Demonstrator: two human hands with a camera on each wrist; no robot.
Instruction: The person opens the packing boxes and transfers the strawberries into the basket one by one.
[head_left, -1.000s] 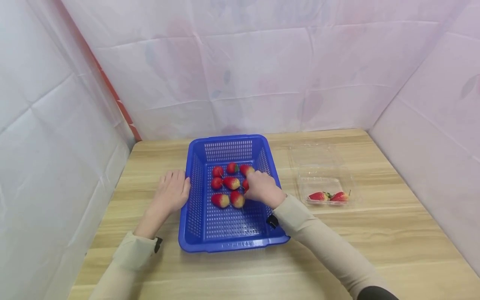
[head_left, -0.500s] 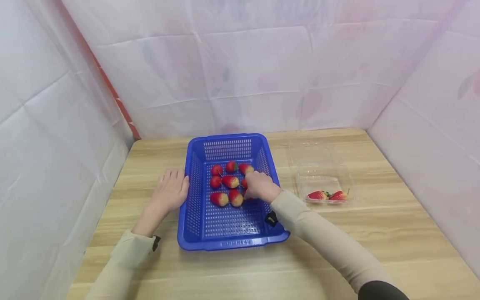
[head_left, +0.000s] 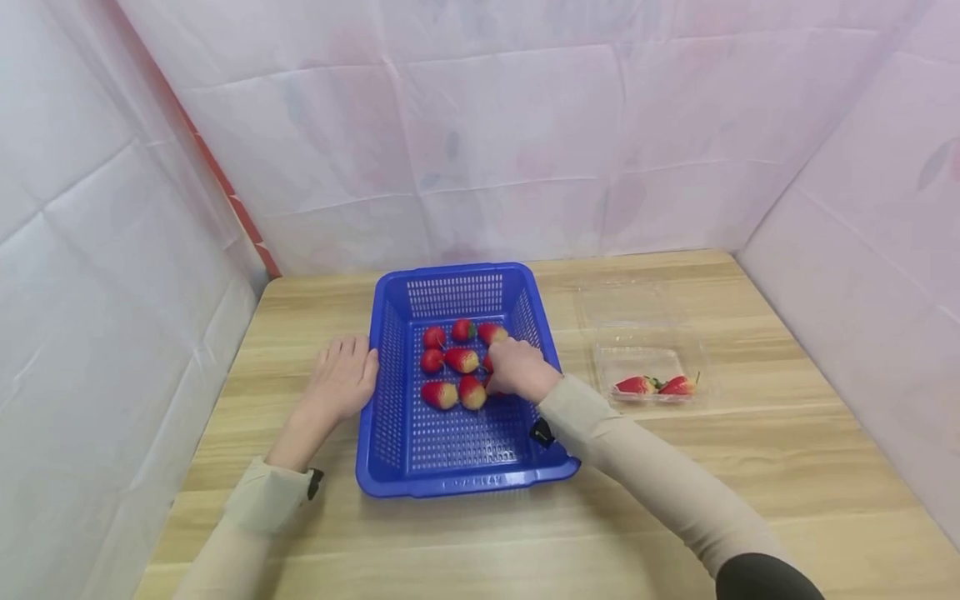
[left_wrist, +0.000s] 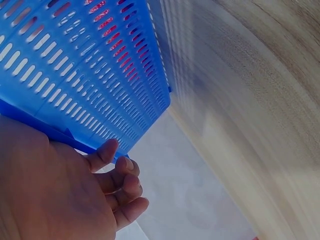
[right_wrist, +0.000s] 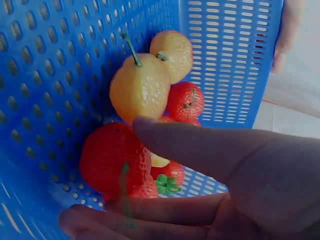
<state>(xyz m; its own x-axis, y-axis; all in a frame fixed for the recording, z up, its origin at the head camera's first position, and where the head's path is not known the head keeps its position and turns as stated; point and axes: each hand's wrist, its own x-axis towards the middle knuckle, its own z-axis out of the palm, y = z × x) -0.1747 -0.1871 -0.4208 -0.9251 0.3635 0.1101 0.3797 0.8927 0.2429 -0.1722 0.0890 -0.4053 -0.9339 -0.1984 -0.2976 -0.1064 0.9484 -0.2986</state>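
Note:
My left hand touches the left rim of a blue perforated plastic basket with its thumb side. In the left wrist view its fingers are loosely bent outside the wall. My right hand reaches down inside the basket, near its right wall. In the right wrist view, a red strawberry with a green stem lies between thumb and fingers. The thumb tip overlaps a pale yellow strawberry beside it. Several red and red-yellow strawberries lie around that hand on the basket floor, some partly hidden by it.
To the right, a clear plastic clamshell box stands with its lid raised back. Two strawberries lie along its front. The wooden table is bordered by pale sheets at the back and both sides.
The view has shifted slightly. My right hand stays low among the strawberries, with a little more red showing by its fingers. My left hand keeps its place at the rim.

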